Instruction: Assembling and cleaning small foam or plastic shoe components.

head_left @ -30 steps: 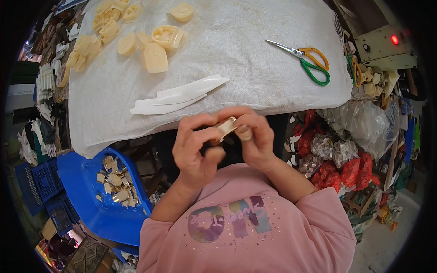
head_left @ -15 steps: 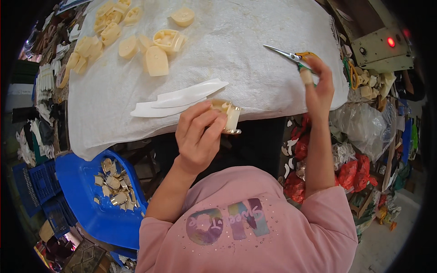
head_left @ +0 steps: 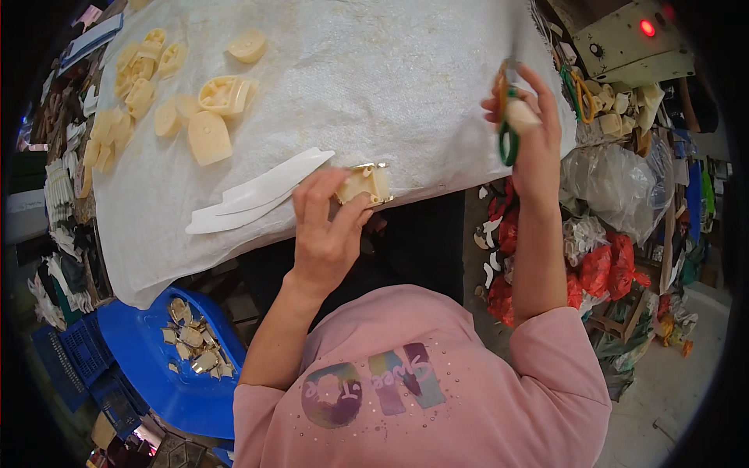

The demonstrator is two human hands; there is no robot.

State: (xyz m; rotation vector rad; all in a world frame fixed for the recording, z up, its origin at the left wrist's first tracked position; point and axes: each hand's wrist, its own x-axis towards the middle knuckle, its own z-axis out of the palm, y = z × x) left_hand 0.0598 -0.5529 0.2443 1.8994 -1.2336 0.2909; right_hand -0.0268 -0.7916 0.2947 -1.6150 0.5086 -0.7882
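Our left hand (head_left: 322, 234) pinched the cream piece (head_left: 367, 185); our right hand (head_left: 538, 148) gripped scissors (head_left: 509, 145) (blades (head_left: 515, 45) best pointed far).

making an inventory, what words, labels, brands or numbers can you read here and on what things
Pink shirt: large multicoloured letters with smaller lettering over them; I don't copy printed words.
Pale box: any marks too small to read.
Elsewhere: any text too small or blurred.

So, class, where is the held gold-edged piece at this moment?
In the head view, the gold-edged piece is near the middle, in the left hand at the near edge of the cloth, just right of the white strips.
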